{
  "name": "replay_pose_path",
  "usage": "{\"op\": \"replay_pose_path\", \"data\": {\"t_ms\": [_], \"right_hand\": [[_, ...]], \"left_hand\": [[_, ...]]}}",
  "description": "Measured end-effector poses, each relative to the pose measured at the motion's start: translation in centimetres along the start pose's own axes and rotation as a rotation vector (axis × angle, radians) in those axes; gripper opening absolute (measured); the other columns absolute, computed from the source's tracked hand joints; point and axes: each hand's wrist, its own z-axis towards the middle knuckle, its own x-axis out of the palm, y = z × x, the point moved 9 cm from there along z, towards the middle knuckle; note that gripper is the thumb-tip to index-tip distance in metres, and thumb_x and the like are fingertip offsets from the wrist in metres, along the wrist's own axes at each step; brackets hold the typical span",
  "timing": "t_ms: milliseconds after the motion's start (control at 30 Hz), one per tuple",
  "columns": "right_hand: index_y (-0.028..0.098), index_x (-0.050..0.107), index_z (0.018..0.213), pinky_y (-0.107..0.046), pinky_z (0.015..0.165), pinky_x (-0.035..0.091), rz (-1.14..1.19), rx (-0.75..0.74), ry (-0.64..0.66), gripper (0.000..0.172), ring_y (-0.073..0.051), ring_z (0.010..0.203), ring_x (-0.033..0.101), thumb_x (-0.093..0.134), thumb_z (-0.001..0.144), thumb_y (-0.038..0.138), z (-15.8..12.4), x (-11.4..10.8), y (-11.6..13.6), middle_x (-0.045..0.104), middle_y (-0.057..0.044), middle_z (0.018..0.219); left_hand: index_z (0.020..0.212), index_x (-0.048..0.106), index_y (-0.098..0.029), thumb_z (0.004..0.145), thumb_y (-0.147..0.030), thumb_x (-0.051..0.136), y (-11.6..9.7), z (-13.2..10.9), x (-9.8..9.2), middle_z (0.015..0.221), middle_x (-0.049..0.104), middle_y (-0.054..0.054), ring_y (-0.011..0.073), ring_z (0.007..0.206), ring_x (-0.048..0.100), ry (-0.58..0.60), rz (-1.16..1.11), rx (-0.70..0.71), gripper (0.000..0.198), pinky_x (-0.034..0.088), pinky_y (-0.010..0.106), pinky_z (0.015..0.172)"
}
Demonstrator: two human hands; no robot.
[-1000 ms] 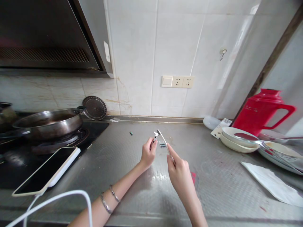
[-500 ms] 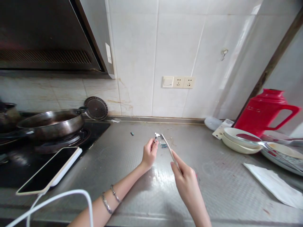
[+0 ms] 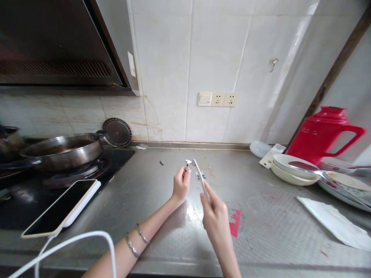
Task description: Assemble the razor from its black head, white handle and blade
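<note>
My left hand [image 3: 180,187] is closed round the dark handle of a small razor [image 3: 188,163], its white T-shaped head pointing up. In my right hand [image 3: 216,218] is a slim pale toothbrush [image 3: 198,170], gripped by the handle with its bristled end uppermost. The brush head is just right of the razor head; whether they touch I cannot tell. Behind the toothbrush lie small blue-green pieces [image 3: 204,177], partly hidden. Another small dark green piece [image 3: 161,163] rests on the metal counter [image 3: 156,224] farther left.
On the left are a stove with a steel pan [image 3: 68,154], a phone [image 3: 59,208] and a white cable [image 3: 95,234]. A red sticker remnant [image 3: 235,224] is beside my right hand. To the right stand stacked bowls [image 3: 292,177], a red thermos [image 3: 320,135] and a white napkin [image 3: 333,222].
My right hand has moved left with the toothbrush, bringing the brush head nearer the razor head. The red remnant now shows. My left hand has shifted slightly left.
</note>
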Motion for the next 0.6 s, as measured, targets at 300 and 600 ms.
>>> {"op": "replay_pose_path", "data": {"t_ms": [300,600], "right_hand": [[0.010,0.051,0.126,-0.021,0.043,0.031,-0.052,-0.099,0.069,0.049,-0.009,0.041,0.034,0.037,0.084,0.030,-1.5,1.8,1.8,0.050,0.001,0.050],[0.014,0.054,0.110,-0.019,0.040,0.032,0.197,-0.177,-0.024,0.042,-0.008,0.042,0.034,0.032,0.089,0.043,4.2,-1.5,1.2,0.037,0.006,0.053]], "left_hand": [[0.075,0.050,-0.018,0.082,-0.041,0.046,-0.1,0.2,-0.9,0.054,0.038,-0.005,0.0077,0.047,0.033,-0.087,0.076,0.024,0.024,0.027,0.019,0.046],[0.086,0.052,-0.015,0.082,-0.045,0.043,2.1,1.8,0.5,0.056,0.043,-0.004,0.0064,0.045,0.040,0.094,-0.209,-0.178,0.032,0.035,0.019,0.046]]}}
